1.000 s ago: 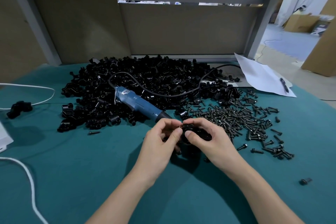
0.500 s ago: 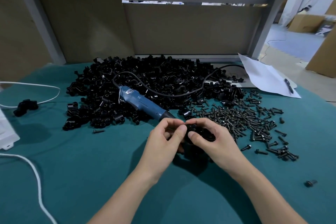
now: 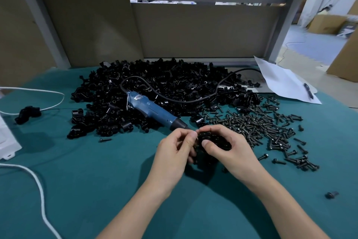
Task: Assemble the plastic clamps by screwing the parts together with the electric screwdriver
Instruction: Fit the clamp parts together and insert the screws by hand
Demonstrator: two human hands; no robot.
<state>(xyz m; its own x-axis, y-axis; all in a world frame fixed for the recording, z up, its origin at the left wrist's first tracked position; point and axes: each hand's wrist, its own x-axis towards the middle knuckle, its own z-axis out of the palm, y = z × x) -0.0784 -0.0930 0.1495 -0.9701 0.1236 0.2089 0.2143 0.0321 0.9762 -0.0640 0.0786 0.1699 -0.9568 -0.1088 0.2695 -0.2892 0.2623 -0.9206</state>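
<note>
A worker's left hand (image 3: 175,148) and right hand (image 3: 229,146) close together around a black plastic clamp (image 3: 214,140) just above the green table cover (image 3: 96,190), thumbs pinched on top, apparently fitting its parts by hand. The blue electric screwdriver (image 3: 155,111) lies unused against a large heap of clamp parts (image 3: 164,87), its tip just beside the hands, with loose black screws (image 3: 261,126) spread to the right. Judging by that heap, most of the job remains; one clamp-like piece (image 3: 28,114) sits well apart at left (finished or not, unclear). The screwdriver's label is too blurred to read
</note>
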